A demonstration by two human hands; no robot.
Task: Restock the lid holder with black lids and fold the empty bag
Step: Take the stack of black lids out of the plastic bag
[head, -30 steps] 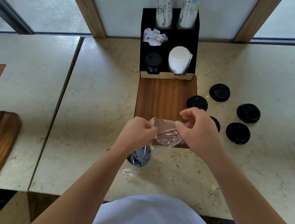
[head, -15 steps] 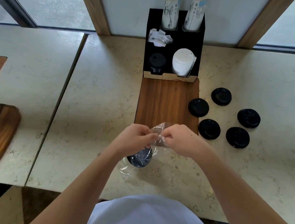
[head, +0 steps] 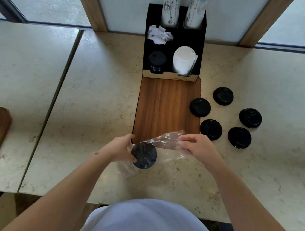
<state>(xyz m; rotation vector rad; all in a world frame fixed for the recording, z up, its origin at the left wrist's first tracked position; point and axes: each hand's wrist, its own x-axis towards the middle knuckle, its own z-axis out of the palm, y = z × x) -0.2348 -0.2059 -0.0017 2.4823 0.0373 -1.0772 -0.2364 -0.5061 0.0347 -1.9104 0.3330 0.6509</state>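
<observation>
**Getting the last lids out of the bag**

Nearest us, at the lower centre of the frame, our left hand has its fingers curled round a short stack of black lids through the clear plastic bag, which lies on the pale stone bench. Our right hand pinches the bag's other end just right of centre, so the film is stretched between the hands. The bag's long axis runs from lower left up to the right, its mouth, as far as we can judge, at the right-hand end; the film is too clear to be sure.

To do this step well, we should probably keep the stack pinned with the left hand and slide the plastic back off it with the right, rather than shaking the lids loose.

Further up, five loose lids lie flat and apart to the right of the wooden board. Beyond it, at upper centre, stands the lid holder; its front left compartment holds black lids, the front right white lids. Restocking seems barely begun.
</observation>
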